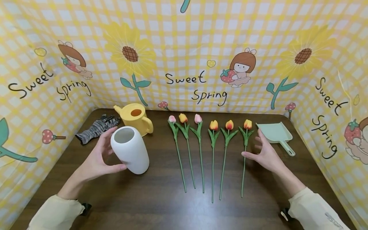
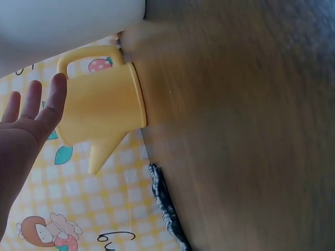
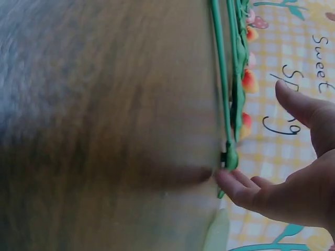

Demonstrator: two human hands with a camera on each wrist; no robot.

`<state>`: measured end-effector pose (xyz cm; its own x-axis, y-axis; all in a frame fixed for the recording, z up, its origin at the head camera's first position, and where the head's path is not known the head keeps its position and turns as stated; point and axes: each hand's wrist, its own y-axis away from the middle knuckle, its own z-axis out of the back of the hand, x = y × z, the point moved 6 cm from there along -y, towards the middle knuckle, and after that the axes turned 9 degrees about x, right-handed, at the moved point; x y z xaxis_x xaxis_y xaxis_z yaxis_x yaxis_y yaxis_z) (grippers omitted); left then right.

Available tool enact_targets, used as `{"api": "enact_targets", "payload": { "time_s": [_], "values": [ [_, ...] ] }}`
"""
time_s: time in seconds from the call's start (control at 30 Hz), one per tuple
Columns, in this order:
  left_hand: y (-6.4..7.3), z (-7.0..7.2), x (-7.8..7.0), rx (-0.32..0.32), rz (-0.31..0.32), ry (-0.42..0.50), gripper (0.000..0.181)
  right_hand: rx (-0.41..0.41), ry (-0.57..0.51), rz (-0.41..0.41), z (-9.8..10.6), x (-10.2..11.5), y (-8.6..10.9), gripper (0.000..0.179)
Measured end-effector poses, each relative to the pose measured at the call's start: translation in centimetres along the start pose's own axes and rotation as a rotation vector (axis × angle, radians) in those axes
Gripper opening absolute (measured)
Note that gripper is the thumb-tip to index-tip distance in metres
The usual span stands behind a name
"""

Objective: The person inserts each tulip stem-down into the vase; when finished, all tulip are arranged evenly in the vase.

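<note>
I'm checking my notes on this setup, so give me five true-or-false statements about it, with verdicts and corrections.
1. The left hand is beside the smooth white rounded vase. True.
2. Six green-stemmed tulips lie on the dark brown table. True.
3. All six tulips have pink blooms. False: two have pink blooms, and four are yellow and orange-red.
4. The right hand is nearer the pale green dustpan than the smooth white rounded vase. True.
5. The smooth white rounded vase stands to the right of the tulips. False: it stands to their left.
</note>
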<state>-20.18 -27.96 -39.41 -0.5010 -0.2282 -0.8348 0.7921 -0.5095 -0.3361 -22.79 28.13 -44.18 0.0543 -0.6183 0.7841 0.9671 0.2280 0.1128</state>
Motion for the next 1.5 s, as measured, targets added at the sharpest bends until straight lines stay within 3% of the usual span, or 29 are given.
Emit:
{"api": "enact_targets", "payload": {
  "time_s": [0.1, 0.33, 0.6, 1.0, 1.3, 1.5],
  "values": [
    [0.0, -0.3, 0.3, 0.011, 0.035, -0.039, 0.122, 0.014, -0.043, -0.055, -0.3, -0.8, -0.3, 0.117],
    [0.0, -0.8, 0.6, 0.024, 0.030, -0.081, 0.113, 0.065, -0.224, -0.161, -0.9, -2.4, -1.4, 0.103],
    [0.0, -0.4, 0.6, 0.007, 0.042, -0.092, 0.110, 0.137, -0.332, -0.267, -0.8, -3.1, -2.9, 0.088],
    [-0.7, -0.4, 1.0, 0.036, 0.076, -0.054, 0.103, 0.097, -0.242, -0.338, -0.7, -3.2, -3.3, 0.072],
    [-0.7, -0.4, 1.8, 0.028, 0.098, -0.028, 0.104, 0.090, -0.185, -0.336, -0.6, -2.9, -3.2, 0.064],
    [-0.7, -0.1, 1.6, 0.055, 0.088, -0.017, 0.106, 0.075, -0.139, -0.326, -0.7, -2.8, -3.4, 0.056]
  ]
}}
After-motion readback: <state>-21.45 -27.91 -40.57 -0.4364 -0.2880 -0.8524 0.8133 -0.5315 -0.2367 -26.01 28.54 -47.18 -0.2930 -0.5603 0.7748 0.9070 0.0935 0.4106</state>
